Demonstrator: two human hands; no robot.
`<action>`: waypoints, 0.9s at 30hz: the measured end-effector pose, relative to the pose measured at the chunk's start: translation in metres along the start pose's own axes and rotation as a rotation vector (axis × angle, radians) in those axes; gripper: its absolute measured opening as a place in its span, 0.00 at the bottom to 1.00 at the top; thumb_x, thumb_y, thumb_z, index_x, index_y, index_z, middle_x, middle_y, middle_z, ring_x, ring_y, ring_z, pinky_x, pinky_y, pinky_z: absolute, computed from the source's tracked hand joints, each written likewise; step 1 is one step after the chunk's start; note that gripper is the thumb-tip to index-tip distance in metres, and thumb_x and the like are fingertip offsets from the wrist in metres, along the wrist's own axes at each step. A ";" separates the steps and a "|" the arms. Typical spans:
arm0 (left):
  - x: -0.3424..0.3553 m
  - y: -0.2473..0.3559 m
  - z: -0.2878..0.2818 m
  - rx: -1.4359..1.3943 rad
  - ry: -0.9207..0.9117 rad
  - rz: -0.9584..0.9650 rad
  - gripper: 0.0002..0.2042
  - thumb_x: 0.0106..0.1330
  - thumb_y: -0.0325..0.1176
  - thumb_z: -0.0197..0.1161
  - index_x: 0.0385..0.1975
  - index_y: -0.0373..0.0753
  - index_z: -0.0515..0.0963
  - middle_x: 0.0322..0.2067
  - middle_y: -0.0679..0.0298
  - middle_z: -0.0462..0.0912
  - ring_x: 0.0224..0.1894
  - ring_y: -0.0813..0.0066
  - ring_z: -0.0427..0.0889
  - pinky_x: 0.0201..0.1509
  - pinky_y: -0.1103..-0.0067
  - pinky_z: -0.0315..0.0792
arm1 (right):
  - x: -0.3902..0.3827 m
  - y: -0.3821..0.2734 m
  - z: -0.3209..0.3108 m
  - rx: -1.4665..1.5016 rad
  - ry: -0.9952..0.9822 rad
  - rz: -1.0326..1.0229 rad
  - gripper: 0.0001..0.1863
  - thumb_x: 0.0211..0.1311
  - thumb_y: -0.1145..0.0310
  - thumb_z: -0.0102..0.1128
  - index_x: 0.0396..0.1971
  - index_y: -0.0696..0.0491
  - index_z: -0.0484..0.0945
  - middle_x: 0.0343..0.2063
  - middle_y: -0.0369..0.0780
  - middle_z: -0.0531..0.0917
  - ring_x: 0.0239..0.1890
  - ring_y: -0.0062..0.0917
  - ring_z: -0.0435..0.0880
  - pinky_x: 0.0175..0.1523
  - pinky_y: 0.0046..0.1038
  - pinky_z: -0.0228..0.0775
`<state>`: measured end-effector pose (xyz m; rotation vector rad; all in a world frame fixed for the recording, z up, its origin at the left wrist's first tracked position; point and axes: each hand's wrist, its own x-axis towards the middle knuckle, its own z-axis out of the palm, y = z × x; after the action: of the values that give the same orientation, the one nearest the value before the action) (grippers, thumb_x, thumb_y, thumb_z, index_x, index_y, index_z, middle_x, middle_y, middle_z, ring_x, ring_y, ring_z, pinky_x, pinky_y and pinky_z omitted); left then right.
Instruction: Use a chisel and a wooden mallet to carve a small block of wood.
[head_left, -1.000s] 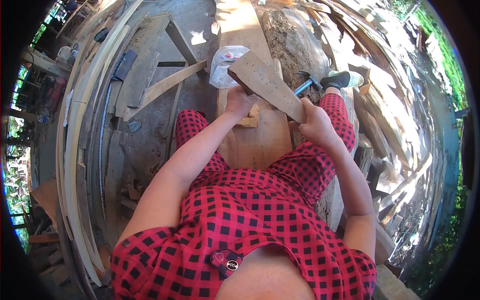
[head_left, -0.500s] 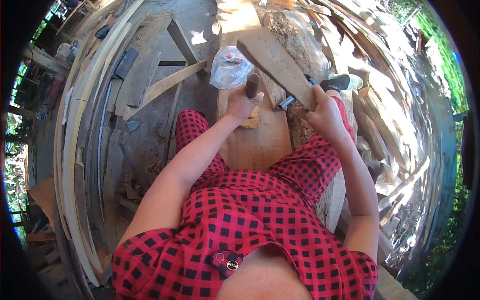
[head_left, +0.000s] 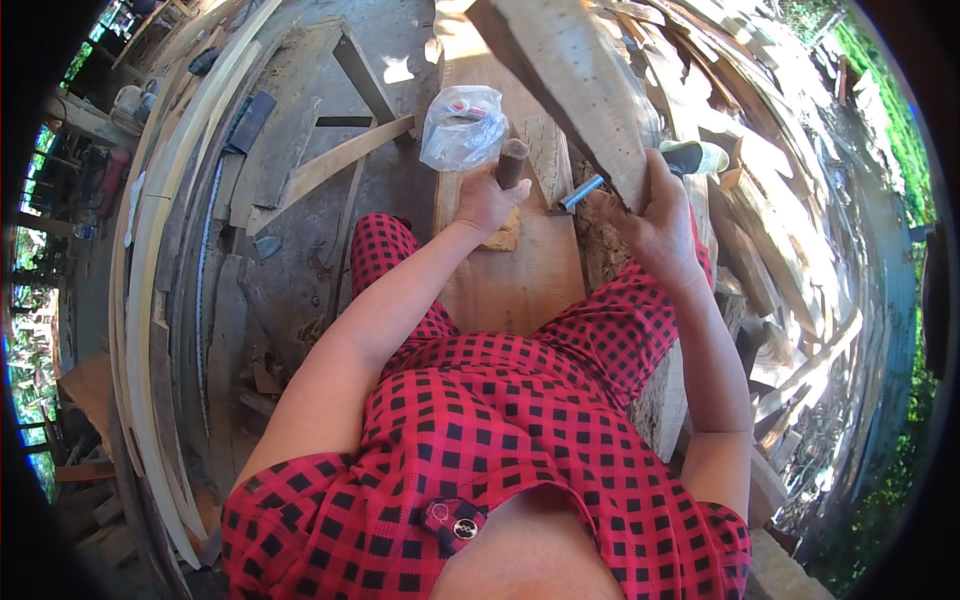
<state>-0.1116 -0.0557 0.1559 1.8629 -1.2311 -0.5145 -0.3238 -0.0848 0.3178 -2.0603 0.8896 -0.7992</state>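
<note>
While the left hand (head_left: 490, 203) is closed around an upright dark brown handle (head_left: 511, 163) above the middle of the wide plank (head_left: 510, 295), the right hand (head_left: 655, 215) grips the narrow end of a flat wooden board (head_left: 575, 85) over the plank's right edge. That board slants up and away, its broad end above the plank's far part — apart from the handle. A yellowish block (head_left: 503, 238) sits on the plank, partly hidden below the left hand, and a bluish metal handle (head_left: 582, 193) shows at the plank's right edge.

One second ago the board was down at the brown handle, covering most of it; now it is raised, and the handle's round end shows. Red marks inside the clear plastic bag (head_left: 463, 128), toward the plank's left edge — too small to read.
</note>
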 end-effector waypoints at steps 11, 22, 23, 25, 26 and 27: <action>0.000 0.000 0.002 -0.028 0.016 0.087 0.15 0.51 0.42 0.67 0.30 0.36 0.76 0.26 0.56 0.80 0.31 0.61 0.80 0.39 0.71 0.72 | -0.002 -0.003 -0.004 -0.228 -0.034 -0.023 0.20 0.48 0.70 0.66 0.41 0.56 0.69 0.29 0.50 0.80 0.36 0.45 0.81 0.39 0.37 0.71; 0.002 -0.002 0.008 0.005 0.004 0.096 0.16 0.51 0.42 0.68 0.28 0.36 0.75 0.23 0.58 0.79 0.27 0.66 0.76 0.38 0.72 0.71 | -0.007 0.013 -0.006 -0.331 -0.101 0.072 0.22 0.48 0.69 0.66 0.42 0.57 0.69 0.29 0.51 0.80 0.36 0.46 0.80 0.39 0.38 0.71; 0.003 0.002 0.006 0.005 -0.017 0.090 0.16 0.51 0.42 0.68 0.29 0.36 0.75 0.24 0.58 0.79 0.28 0.66 0.77 0.38 0.72 0.71 | -0.007 0.005 -0.007 -0.177 0.010 -0.002 0.22 0.48 0.68 0.67 0.42 0.57 0.69 0.29 0.51 0.80 0.36 0.46 0.80 0.39 0.36 0.71; 0.005 0.005 0.007 0.006 -0.042 0.088 0.16 0.51 0.42 0.68 0.29 0.35 0.75 0.24 0.58 0.79 0.28 0.65 0.78 0.39 0.71 0.71 | -0.011 0.022 0.002 -0.028 0.111 -0.071 0.23 0.49 0.69 0.67 0.43 0.57 0.69 0.28 0.50 0.80 0.35 0.44 0.81 0.38 0.33 0.71; 0.005 0.004 0.007 -0.004 -0.039 0.093 0.16 0.51 0.42 0.68 0.28 0.35 0.75 0.24 0.58 0.79 0.29 0.65 0.78 0.39 0.71 0.71 | -0.014 0.034 0.007 -0.058 0.078 -0.066 0.23 0.48 0.68 0.67 0.43 0.57 0.69 0.28 0.50 0.80 0.35 0.45 0.81 0.38 0.35 0.71; 0.006 0.001 0.010 -0.015 -0.037 0.097 0.16 0.51 0.42 0.68 0.28 0.35 0.75 0.24 0.57 0.79 0.29 0.65 0.78 0.39 0.72 0.71 | -0.015 0.045 0.008 -0.088 0.043 -0.059 0.23 0.48 0.68 0.67 0.43 0.57 0.68 0.28 0.51 0.80 0.35 0.46 0.80 0.38 0.37 0.71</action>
<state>-0.1171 -0.0651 0.1517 1.7783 -1.3321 -0.5058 -0.3407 -0.0916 0.2735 -2.1623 0.9057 -0.8523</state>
